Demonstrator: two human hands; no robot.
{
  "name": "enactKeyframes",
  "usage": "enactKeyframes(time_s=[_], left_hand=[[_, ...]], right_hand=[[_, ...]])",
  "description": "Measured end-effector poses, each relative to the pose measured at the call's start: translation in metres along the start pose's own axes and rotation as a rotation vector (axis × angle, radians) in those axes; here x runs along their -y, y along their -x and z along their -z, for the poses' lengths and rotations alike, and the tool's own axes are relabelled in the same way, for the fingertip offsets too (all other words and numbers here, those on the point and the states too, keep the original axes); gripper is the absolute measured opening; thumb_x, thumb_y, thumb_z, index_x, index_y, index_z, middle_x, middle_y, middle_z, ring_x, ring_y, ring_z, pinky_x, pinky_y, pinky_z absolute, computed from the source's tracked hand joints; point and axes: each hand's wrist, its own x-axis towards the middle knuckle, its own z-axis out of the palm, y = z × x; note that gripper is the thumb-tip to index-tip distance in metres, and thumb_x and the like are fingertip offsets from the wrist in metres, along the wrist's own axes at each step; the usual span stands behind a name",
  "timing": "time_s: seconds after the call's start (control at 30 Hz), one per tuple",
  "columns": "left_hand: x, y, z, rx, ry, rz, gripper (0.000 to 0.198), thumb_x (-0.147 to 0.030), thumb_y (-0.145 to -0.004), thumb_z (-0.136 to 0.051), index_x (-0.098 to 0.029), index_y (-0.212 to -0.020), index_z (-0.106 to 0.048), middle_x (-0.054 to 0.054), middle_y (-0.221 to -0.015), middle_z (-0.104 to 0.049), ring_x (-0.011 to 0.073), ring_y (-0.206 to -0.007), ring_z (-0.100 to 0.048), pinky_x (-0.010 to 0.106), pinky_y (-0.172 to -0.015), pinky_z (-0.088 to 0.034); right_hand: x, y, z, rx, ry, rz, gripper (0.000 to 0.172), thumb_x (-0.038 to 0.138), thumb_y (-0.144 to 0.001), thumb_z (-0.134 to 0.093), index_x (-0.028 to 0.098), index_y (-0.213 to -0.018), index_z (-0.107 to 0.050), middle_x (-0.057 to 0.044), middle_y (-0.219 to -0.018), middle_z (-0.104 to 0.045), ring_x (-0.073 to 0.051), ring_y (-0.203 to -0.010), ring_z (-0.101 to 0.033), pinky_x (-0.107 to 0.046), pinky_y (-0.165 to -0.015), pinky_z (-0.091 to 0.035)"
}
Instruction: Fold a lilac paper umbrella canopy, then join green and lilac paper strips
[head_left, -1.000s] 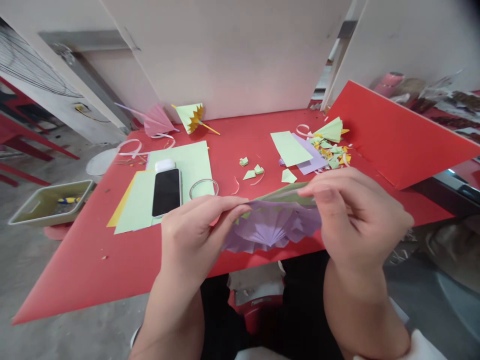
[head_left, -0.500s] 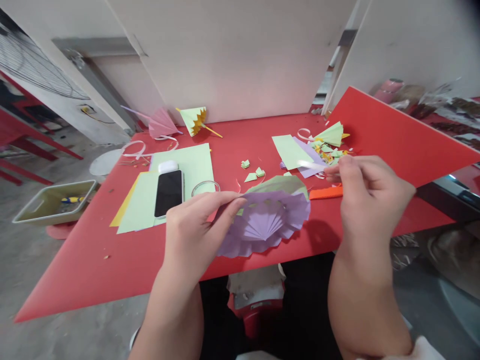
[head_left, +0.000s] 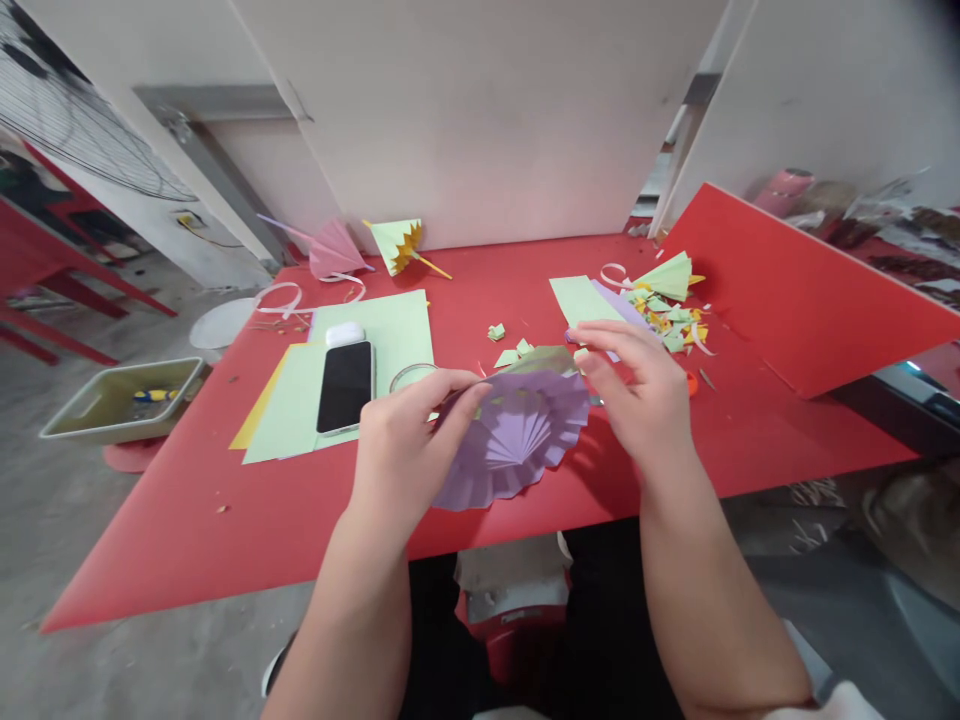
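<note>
A pleated purple paper fan spreads out in front of me above the table, with a green paper layer behind its upper edge. My left hand pinches the fan's upper left edge between thumb and fingers. At the upper right edge is my right hand, its thumb and forefinger bent and a little apart. Whether a thin strip lies at those fingertips I cannot make out. Behind the fan, green paper scraps lie on the red table.
A phone and a white case lie on green sheets at left. Small paper umbrellas stand at the back. Scraps are heaped at right beside an upright red board. A bin sits left of the table.
My right hand has moved left and inward to the fan's edge; the pale thin strip it pinched earlier no longer shows clearly. My left hand keeps its pinch on the fan.
</note>
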Motion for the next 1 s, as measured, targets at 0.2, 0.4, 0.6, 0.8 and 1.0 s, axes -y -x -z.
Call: enactKeyframes(time_s=[0.2,0.4,0.6,0.8,1.0], left_hand=[[-0.004,0.002,0.0,0.02,0.001,-0.081,0.01,-0.029,-0.082,-0.06,-0.022,-0.08,-0.067,-0.004,-0.07,-0.069,0.0092,-0.06,-0.061,0.018,-0.056,-0.046],[-0.006,0.003,-0.001,0.027,0.003,-0.204,0.008,-0.028,-0.081,-0.062,-0.023,-0.084,-0.067,-0.002,-0.075,-0.071,0.0111,-0.064,-0.064,0.02,-0.062,-0.049],[-0.005,0.005,0.002,0.073,-0.001,-0.232,0.012,-0.024,-0.081,-0.061,-0.022,-0.093,-0.066,-0.001,-0.081,-0.071,0.0121,-0.069,-0.065,0.02,-0.063,-0.049],[-0.004,0.004,0.004,0.072,-0.02,-0.197,0.012,-0.021,-0.084,-0.056,-0.022,-0.091,-0.066,-0.001,-0.08,-0.071,0.0116,-0.067,-0.064,0.019,-0.059,-0.047],[-0.01,0.007,0.003,0.038,-0.01,-0.204,0.011,-0.021,-0.084,-0.056,-0.022,-0.09,-0.066,-0.002,-0.079,-0.071,0.0107,-0.066,-0.064,0.019,-0.059,-0.046]], right_hand=[[0.022,0.001,-0.008,0.116,0.017,0.212,0.019,0.037,-0.076,-0.066,0.022,-0.086,-0.06,-0.008,-0.11,-0.062,-0.021,-0.109,-0.054,-0.04,-0.091,-0.046],[0.023,0.003,-0.01,0.069,-0.039,0.267,0.007,0.024,-0.081,-0.061,0.022,-0.076,-0.056,-0.001,-0.082,-0.067,-0.016,-0.086,-0.062,-0.035,-0.086,-0.047],[0.032,0.005,-0.007,0.001,0.064,0.254,0.01,0.022,-0.08,-0.062,0.02,-0.074,-0.054,0.001,-0.068,-0.062,-0.012,-0.068,-0.058,-0.026,-0.065,-0.045],[0.036,0.006,-0.003,0.029,0.094,0.192,0.02,0.024,-0.081,-0.06,0.022,-0.101,-0.058,0.0,-0.081,-0.067,-0.013,-0.074,-0.062,-0.027,-0.071,-0.047],[0.041,0.007,0.002,0.066,0.156,0.231,0.007,0.02,-0.082,-0.058,0.021,-0.082,-0.065,-0.001,-0.079,-0.069,-0.014,-0.076,-0.062,-0.028,-0.072,-0.046]])
